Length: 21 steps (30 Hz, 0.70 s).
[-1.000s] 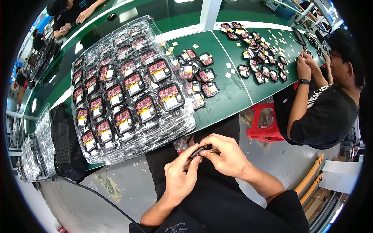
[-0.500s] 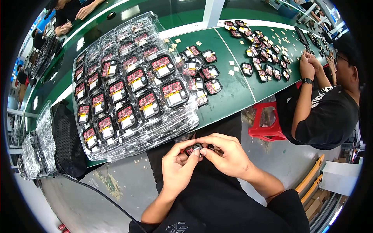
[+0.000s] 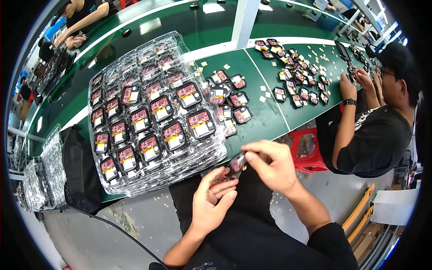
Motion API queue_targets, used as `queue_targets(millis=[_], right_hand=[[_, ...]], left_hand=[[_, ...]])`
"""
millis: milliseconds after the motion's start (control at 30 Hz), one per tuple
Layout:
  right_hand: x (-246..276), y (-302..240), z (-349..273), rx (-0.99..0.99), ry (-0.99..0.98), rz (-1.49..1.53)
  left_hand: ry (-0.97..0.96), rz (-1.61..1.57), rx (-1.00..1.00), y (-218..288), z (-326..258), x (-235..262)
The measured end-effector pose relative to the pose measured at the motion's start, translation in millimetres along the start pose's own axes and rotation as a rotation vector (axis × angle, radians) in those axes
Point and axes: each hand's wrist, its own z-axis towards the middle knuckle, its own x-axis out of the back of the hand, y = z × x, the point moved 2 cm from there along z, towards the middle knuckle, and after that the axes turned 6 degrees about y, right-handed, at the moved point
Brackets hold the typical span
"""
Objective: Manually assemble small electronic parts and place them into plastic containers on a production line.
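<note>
And the shared grip is broken! By the right hand (image 3: pixel 273 167) alone the small, dark-rimmed, rounded electronic unit (image 3: pixel 234 166) is now pinched, thumb and fingers at its upper right edge, and it has been raised toward the bench. Half a second ago it was held by both; now the left hand (image 3: pixel 210 201) is left half spread, its thumb lifted off the unit's face, its index fingertip close by the lower left edge. Whether contact is kept there cannot be told, and the unit's face is blurred. The two-handed handling, it can be judged, has been ended or paused, with control passed to the right.

Further out, the stack of clear, shiny plastic trays (image 3: pixel 193 159) is set on the green-topped bench (image 3: pixel 265 118), no change seen in its rows of black-framed units with red boards (image 3: pixel 201 124). Beside it, similar loose black-framed units (image 3: pixel 243 114) are scattered. At far right, the hands of the black-shirted co-worker (image 3: pixel 375 135) have been drawn apart.
</note>
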Motion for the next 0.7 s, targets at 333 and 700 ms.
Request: queue_targets(millis=[333, 700], right_hand=[[-2.7, 33.0, 143.9, 0.033, 0.322, -0.188], [43.9, 87.0, 218.2, -0.131, 0.362, -0.902]], left_hand=[[-0.122, 0.148, 0.037, -13.5, -4.8, -4.5], [-0.068, 0.143, -0.002, -17.4, -9.3, 10.7]])
